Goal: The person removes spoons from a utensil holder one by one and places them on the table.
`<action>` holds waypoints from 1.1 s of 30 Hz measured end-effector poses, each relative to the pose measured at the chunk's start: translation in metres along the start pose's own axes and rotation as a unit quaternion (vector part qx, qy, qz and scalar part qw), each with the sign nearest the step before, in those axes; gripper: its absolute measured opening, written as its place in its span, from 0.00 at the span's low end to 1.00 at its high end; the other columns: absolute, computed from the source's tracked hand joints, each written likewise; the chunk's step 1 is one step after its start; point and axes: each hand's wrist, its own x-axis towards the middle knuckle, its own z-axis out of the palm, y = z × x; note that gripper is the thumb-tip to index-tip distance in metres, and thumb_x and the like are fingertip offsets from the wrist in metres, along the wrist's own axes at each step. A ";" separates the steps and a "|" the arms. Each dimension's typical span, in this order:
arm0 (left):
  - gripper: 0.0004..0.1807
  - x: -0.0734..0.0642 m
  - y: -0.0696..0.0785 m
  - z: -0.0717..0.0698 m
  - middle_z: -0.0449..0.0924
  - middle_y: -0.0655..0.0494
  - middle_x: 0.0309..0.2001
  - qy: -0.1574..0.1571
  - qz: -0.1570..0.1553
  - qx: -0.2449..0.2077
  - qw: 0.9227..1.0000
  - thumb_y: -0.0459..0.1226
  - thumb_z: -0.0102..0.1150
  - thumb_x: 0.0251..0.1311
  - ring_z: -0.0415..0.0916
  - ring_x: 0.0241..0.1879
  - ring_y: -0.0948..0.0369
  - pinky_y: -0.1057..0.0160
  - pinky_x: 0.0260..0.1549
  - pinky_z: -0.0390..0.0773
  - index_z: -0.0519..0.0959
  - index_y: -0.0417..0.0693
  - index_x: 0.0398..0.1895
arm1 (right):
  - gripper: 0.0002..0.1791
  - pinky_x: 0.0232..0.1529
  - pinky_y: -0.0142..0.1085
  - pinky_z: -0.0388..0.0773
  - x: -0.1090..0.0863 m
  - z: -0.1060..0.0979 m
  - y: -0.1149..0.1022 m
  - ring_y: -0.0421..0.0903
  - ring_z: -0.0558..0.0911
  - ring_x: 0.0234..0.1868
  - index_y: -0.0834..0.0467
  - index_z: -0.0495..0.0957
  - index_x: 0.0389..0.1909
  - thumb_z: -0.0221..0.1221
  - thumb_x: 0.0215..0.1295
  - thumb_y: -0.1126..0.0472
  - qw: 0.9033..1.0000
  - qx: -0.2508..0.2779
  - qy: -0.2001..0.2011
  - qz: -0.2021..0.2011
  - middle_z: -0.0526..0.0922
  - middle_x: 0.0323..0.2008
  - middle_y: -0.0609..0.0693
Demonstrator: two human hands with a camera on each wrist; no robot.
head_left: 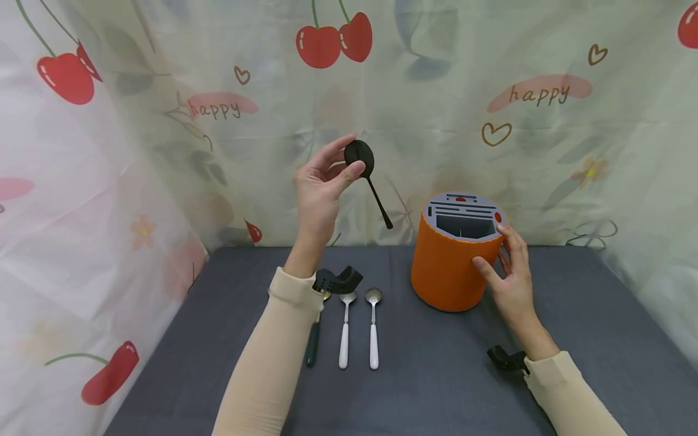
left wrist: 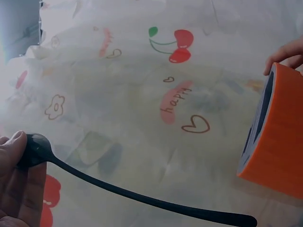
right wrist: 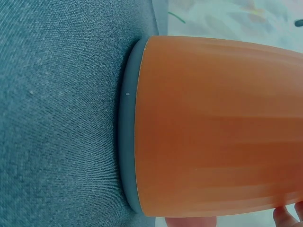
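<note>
My left hand (head_left: 323, 188) is raised above the table and pinches a black spoon (head_left: 380, 203) by its bowl. The spoon's long handle points down and to the right; in the left wrist view the handle (left wrist: 142, 196) stretches toward the holder. On the right, an orange utensil holder (head_left: 449, 266) with a grey slotted top (head_left: 463, 209) stands upright on the table. My right hand (head_left: 514, 275) holds its right side, the thumb on the front wall and a finger at the top rim. The right wrist view shows the holder's orange wall (right wrist: 213, 127) close up.
Two white-handled spoons (head_left: 373, 339) lie side by side on the dark grey tablecloth (head_left: 425, 369). Left of them lies a dark green-handled utensil (head_left: 312, 345), its upper part partly hidden by the left wrist strap (head_left: 338, 280). A cherry-print curtain (head_left: 262, 175) hangs behind.
</note>
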 end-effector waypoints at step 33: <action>0.23 -0.047 -0.017 -0.116 0.86 0.55 0.42 0.088 -0.125 0.042 0.987 0.22 0.66 0.65 0.84 0.43 0.60 0.63 0.46 0.85 0.81 0.38 0.63 | 0.40 0.78 0.56 0.55 -0.001 -0.001 0.002 0.44 0.62 0.75 0.56 0.62 0.79 0.63 0.68 0.77 1.000 0.004 0.000 0.003 0.58 0.78 0.52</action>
